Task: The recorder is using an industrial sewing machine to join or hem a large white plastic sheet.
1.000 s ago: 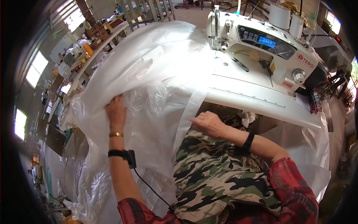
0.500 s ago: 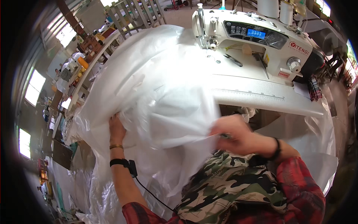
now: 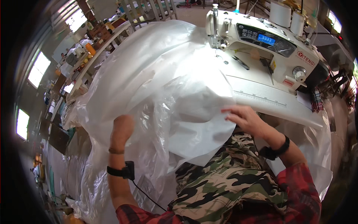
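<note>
A large translucent white plastic sheet (image 3: 130,78) spreads in loose folds from the sewing machine's needle area down over my lap. On its left part is my left hand (image 3: 122,130), fingers curled in and smeared by motion, so whether it grips the plastic is unclear. Beside the sheet's right edge, my right hand (image 3: 246,120) is open, thumb and fingers apart and pointing left, with nothing seen between them. The white sewing machine (image 3: 257,41) stands beyond my hands, its needle end next to the sheet's bright upper part.
Small black thread snips (image 3: 240,62) lie on the machine bed. White thread cones (image 3: 279,15) stand at the back right. A cluttered side table (image 3: 95,61) runs along the left, and a metal rack (image 3: 149,11) stands behind. More plastic film (image 3: 84,179) hangs at lower left.
My right hand has come off the sheet's edge and opened, moving up and right. The sheet's near part has dropped into a fold. My left hand has moved slightly nearer and turned.
</note>
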`<state>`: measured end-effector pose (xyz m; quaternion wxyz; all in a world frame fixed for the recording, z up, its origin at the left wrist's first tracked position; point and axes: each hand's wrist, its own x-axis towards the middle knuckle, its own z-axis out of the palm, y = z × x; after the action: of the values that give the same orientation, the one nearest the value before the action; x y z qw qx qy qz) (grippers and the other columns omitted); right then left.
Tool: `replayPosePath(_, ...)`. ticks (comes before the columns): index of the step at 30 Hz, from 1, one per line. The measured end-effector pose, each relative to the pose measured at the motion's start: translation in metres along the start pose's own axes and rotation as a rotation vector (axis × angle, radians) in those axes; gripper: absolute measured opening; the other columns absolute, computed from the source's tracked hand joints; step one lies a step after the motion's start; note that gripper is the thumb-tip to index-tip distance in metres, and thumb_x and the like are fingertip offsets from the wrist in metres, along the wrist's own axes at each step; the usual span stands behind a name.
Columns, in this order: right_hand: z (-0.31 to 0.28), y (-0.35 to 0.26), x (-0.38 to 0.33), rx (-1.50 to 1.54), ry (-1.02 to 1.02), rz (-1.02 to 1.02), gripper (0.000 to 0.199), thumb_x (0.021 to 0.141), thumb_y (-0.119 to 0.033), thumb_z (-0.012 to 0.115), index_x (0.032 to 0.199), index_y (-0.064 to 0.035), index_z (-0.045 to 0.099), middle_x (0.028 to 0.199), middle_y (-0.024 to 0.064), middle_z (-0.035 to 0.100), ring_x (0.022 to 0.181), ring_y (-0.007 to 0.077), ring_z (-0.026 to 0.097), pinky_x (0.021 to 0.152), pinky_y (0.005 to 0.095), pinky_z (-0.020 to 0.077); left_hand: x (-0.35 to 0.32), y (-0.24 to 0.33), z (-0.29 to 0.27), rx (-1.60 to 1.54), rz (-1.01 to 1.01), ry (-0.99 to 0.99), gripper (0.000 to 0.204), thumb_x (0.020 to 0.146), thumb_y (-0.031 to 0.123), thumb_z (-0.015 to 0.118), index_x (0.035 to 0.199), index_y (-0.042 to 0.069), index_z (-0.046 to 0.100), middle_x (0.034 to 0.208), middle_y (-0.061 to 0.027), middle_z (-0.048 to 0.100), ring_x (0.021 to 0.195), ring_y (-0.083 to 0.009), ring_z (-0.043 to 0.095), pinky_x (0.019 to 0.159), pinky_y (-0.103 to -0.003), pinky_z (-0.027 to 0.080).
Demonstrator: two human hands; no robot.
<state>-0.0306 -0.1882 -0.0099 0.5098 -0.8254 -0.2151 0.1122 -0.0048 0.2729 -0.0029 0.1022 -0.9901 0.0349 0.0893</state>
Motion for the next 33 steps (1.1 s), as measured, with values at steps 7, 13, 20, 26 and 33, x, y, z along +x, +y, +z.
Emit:
replayPosePath(7, 0.01, -0.014, 0.143, 0.868, 0.555, 0.278, 0.045, 0.095, -0.019, 0.06, 0.131, 0.0056, 0.05, 0.094, 0.0085, 0.067, 0.074, 0.0163, 0.063, 0.068, 0.0307, 0.0519, -0.032, 0.143, -0.078, -0.425, 0.473, 0.46, 0.02, 0.089, 0.005, 0.059, 0.107, 0.001, 0.065, 0.098, -0.0198, 0.067, 0.09, -0.0385, 0.064, 0.077, -0.044, 0.051)
replayPosePath(13, 0.067, -0.021, 0.13, 1.077, 0.159, 0.195, 0.017, 0.092, -0.021, 0.065, 0.098, -0.0058, 0.064, 0.076, 0.0002, 0.058, 0.063, 0.0116, 0.057, 0.06, 0.029, 0.0492, 0.016, 0.15, -0.082, -0.679, 0.504, 0.758, 0.025, 0.091, 0.001, 0.053, 0.113, -0.001, 0.064, 0.102, -0.0219, 0.068, 0.094, -0.0377, 0.066, 0.079, -0.041, 0.052)
replayPosePath(20, 0.063, -0.015, 0.115, 0.839, 0.541, 0.115, 0.033, 0.097, -0.021, 0.06, 0.12, 0.0015, 0.058, 0.109, 0.0117, 0.061, 0.079, 0.0149, 0.064, 0.066, 0.0288, 0.0531, 0.023, 0.142, -0.079, -0.802, 0.397, 0.691, 0.025, 0.094, -0.001, 0.05, 0.113, -0.002, 0.066, 0.103, -0.0199, 0.07, 0.095, -0.0311, 0.069, 0.083, -0.036, 0.053)
replayPosePath(26, 0.012, 0.006, 0.16, 1.089, 0.565, 0.354, 0.03, 0.097, -0.022, 0.058, 0.114, 0.0027, 0.057, 0.096, 0.0078, 0.064, 0.069, 0.0149, 0.061, 0.061, 0.0286, 0.0513, 0.031, 0.163, -0.097, -0.99, 0.439, 0.609, 0.023, 0.097, 0.004, 0.052, 0.115, -0.003, 0.065, 0.103, -0.0173, 0.072, 0.096, -0.0233, 0.07, 0.084, -0.031, 0.054)
replayPosePath(33, 0.107, -0.027, 0.075, 1.118, -0.165, 0.094, 0.021, 0.095, -0.026, 0.064, 0.096, -0.0054, 0.067, 0.082, 0.0026, 0.065, 0.076, 0.0118, 0.062, 0.076, 0.0278, 0.0517, 0.04, 0.17, -0.101, -0.915, 0.521, 0.564, 0.02, 0.097, 0.007, 0.055, 0.11, -0.003, 0.067, 0.097, -0.0172, 0.073, 0.089, -0.0231, 0.071, 0.08, -0.031, 0.054)
